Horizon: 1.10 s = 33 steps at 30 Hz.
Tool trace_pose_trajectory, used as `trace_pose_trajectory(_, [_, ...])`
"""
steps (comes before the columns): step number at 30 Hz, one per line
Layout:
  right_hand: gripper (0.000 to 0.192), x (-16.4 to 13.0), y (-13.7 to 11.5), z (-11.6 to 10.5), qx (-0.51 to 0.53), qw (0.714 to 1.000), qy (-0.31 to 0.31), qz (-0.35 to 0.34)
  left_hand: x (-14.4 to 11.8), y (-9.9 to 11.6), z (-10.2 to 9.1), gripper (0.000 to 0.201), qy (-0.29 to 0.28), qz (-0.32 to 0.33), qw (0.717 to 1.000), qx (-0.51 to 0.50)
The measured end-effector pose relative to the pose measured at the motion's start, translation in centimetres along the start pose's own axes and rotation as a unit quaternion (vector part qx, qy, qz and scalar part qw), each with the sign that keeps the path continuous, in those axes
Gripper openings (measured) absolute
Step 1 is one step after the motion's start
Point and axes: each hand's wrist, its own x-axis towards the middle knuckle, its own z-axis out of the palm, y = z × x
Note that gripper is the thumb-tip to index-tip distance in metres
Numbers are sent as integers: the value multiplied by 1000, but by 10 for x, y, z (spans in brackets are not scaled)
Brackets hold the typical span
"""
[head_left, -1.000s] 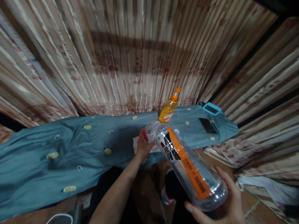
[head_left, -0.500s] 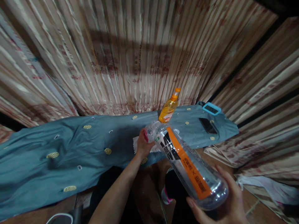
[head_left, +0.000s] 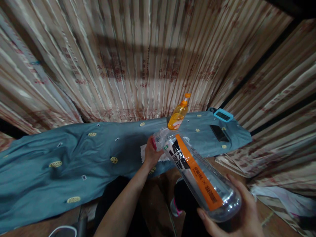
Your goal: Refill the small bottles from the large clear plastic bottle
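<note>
A large clear plastic bottle (head_left: 197, 174) with an orange, white and black label slants across the front, its base toward me and its neck end pointing away to the left. My right hand (head_left: 237, 214) is closed around the base. My left hand (head_left: 151, 153) is closed on a clear plastic cup (head_left: 161, 136) at the bottle's neck end. Whether the two touch is unclear in the see-through plastic. Below the left hand, a white cloth with a jagged edge (head_left: 144, 153) lies partly covered. Just beyond stands a pump bottle of orange liquid (head_left: 177, 117), with an orange top.
Teal fabric with pineapple prints (head_left: 103, 141) covers the long low surface. Toward its right end lie a dark phone (head_left: 219, 133) and a blue-framed device (head_left: 223, 115). Pleated curtains (head_left: 143, 65) hang behind and at the right. My legs are below.
</note>
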Motion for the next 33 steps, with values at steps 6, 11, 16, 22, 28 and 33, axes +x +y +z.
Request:
trace_pose_trajectory(6, [98, 0, -4, 3, 5, 1000, 6, 6, 0, -1, 1, 66, 5, 4, 1000, -4])
trace_pose_trajectory(11, [95, 1, -11, 3, -1, 998, 2, 55, 0, -1, 1, 67, 1, 0, 1000, -10])
trace_pose_trajectory(16, [98, -1, -6, 2, 5, 999, -15, 51, 0, -2, 0, 69, -3, -3, 1000, -7])
trace_pose_trajectory(22, [97, -6, -3, 3, 19, 995, -5, 94, 0, -5, 1, 70, 5, -2, 1000, -1])
trace_pose_trajectory(28, [99, 0, -9, 4, 21, 999, 3, 41, 0, -4, 1, 69, -3, 0, 1000, -5])
trace_pose_trajectory(33, [95, 0, -18, 3, 15, 994, 3, 109, 0, -2, 0, 70, -7, -5, 1000, 1])
